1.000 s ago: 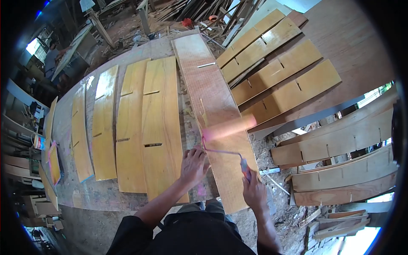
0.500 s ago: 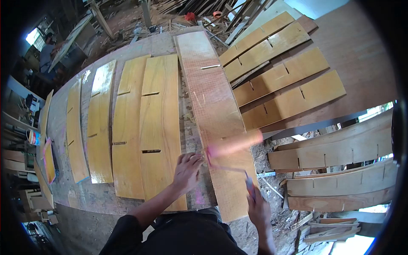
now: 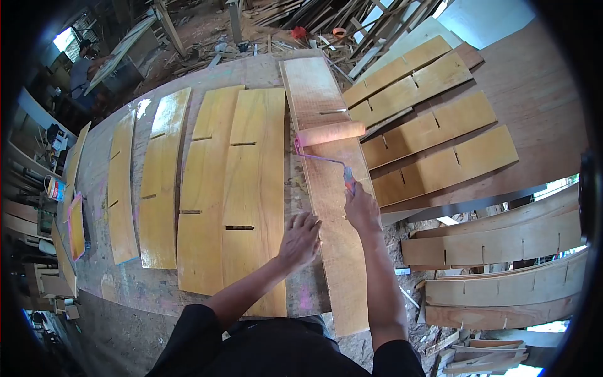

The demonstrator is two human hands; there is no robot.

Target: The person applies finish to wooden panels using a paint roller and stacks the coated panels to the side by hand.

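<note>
My right hand is wrapped round the handle of a paint roller, whose orange-pink sleeve lies across a long slotted wooden board. The sleeve sits just below the board's upper slot. Beside this board's left edge rests my left hand, palm down with fingers stretched out; the fingertips reach the edge. To its left lies a glossy yellowish slotted board, side by side with another yellow board.
More coated boards lie along the worktable. A paint tray and a bucket stand at the left. Several slotted boards lie at right, with others stacked lower. Another person is far back left.
My right hand has pushed the roller up the board, away from my body. My left hand stays by the board's edge. The whole view has shifted slightly.
</note>
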